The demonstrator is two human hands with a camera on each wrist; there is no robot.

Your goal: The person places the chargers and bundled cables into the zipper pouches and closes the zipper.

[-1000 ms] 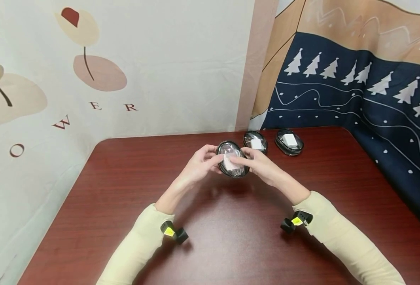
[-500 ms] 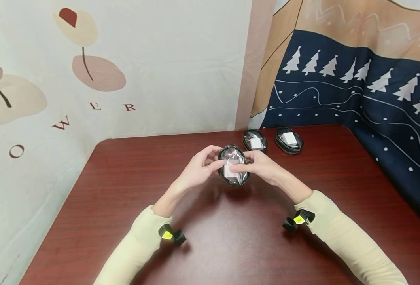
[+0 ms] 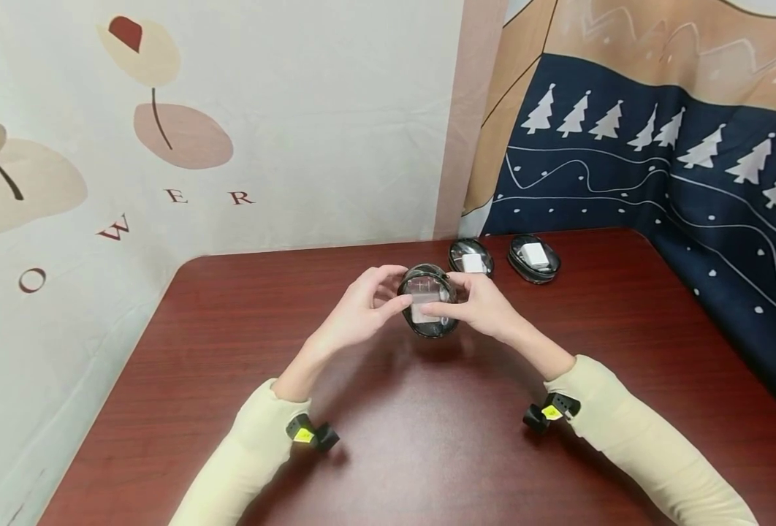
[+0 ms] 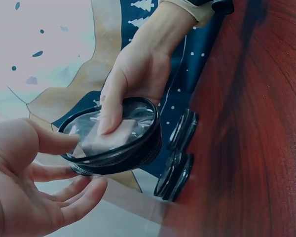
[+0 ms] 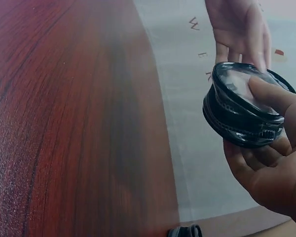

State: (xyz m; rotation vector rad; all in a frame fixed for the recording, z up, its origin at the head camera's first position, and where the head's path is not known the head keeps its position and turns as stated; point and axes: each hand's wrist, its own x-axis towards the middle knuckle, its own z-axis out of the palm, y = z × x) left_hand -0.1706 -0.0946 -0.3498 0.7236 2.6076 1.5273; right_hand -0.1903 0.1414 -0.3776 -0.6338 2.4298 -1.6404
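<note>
Both hands hold a small oval zip pouch with black edges and a clear top, raised above the table. Something pale and square shows through its clear top. My left hand pinches the left side, its thumb on the rim and fingers beneath, as the left wrist view shows. On the other side my right hand grips the pouch, thumb pressed flat across the clear top and fingers underneath. In the right wrist view the pouch's black side wall and zip face the camera.
Two similar black pouches lie near the table's back edge: one just behind my right hand, another farther right. The dark red wooden table ends at a pale printed cloth behind and a navy tree-patterned cloth at right.
The pouch dipped slightly toward me, then rose a little and tilted. The left hand has shifted slightly left; the right thumb stays across the top. The two back pouches have not moved.
</note>
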